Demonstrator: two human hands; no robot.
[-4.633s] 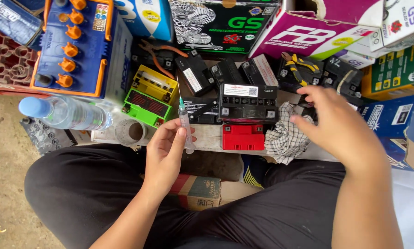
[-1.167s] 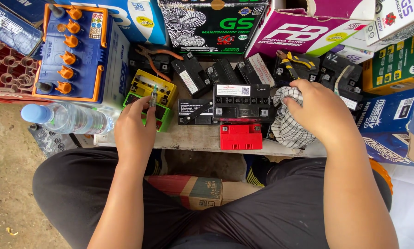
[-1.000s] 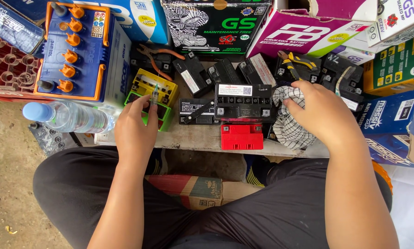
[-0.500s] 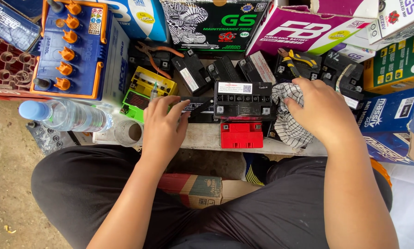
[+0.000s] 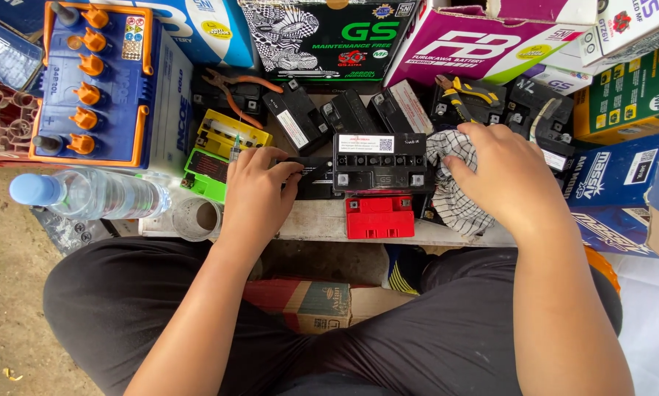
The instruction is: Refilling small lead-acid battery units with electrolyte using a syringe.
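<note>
Left hand: centre-left of the frame, fingers curled over the left end of a flat black battery; a thin syringe stands at its upper left edge, against the fingers, but whether it is pinched I cannot tell.
Right hand: centre-right, palm down, fingers bent and pressed onto a checked cloth, gripping it.
Black battery: lies on the desk just below centre top, between the two hands; a taller black battery with a white label sits touching its right side.
Red battery: at the desk's near edge, just below the taller black one.
Green battery: left of the left hand, with a yellow one above it.
Bottle: lies on its side at the left, blue cap pointing left.
Blue battery: upper left, orange caps in a row.
Boxes: stacked along the top edge.
</note>
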